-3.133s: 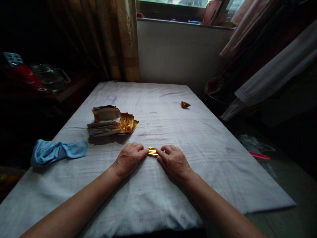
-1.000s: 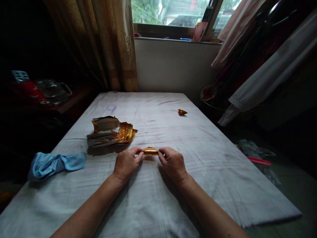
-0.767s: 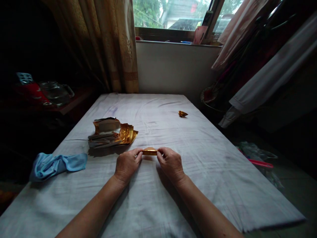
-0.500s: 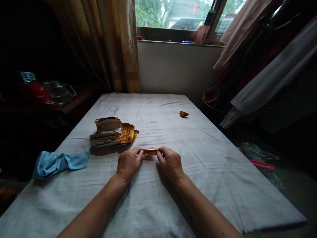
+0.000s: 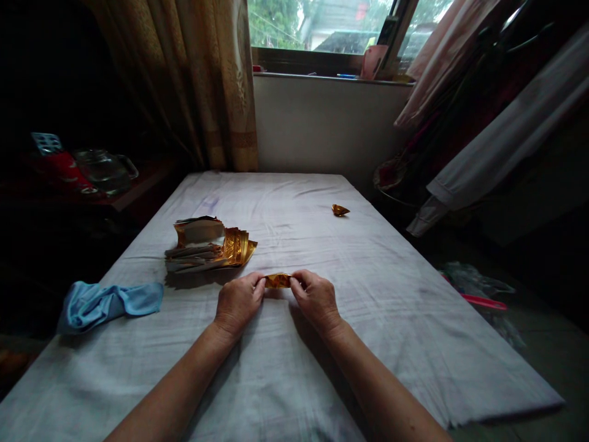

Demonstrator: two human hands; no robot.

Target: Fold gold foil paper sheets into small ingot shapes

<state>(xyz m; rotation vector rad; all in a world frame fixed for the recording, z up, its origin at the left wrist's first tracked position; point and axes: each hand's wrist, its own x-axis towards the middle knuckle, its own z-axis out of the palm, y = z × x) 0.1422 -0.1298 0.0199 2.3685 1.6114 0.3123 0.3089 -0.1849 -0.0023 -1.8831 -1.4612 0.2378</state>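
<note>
A narrow folded piece of gold foil paper (image 5: 278, 281) is stretched between my two hands, just above the white cloth (image 5: 368, 307). My left hand (image 5: 240, 301) pinches its left end between thumb and fingers. The right end is pinched the same way by my right hand (image 5: 316, 299). Beyond my left hand lies a stack of gold foil paper sheets (image 5: 237, 247), bent and fanned, with grey backs showing. A small folded gold paper piece (image 5: 340, 210) with a pointed end rests farther off to the right.
A crumpled blue cloth (image 5: 110, 305) lies at the left edge. On a dark side table stand a glass jug (image 5: 103, 172) and a red container (image 5: 69, 172). Hanging clothes (image 5: 497, 135) are at the right; a curtain (image 5: 221, 92) and window are behind.
The gold paper between my hands has tilted, so more of its shiny, creased face shows. Both hands keep their pinch in nearly the same place; the view has shifted slightly.
</note>
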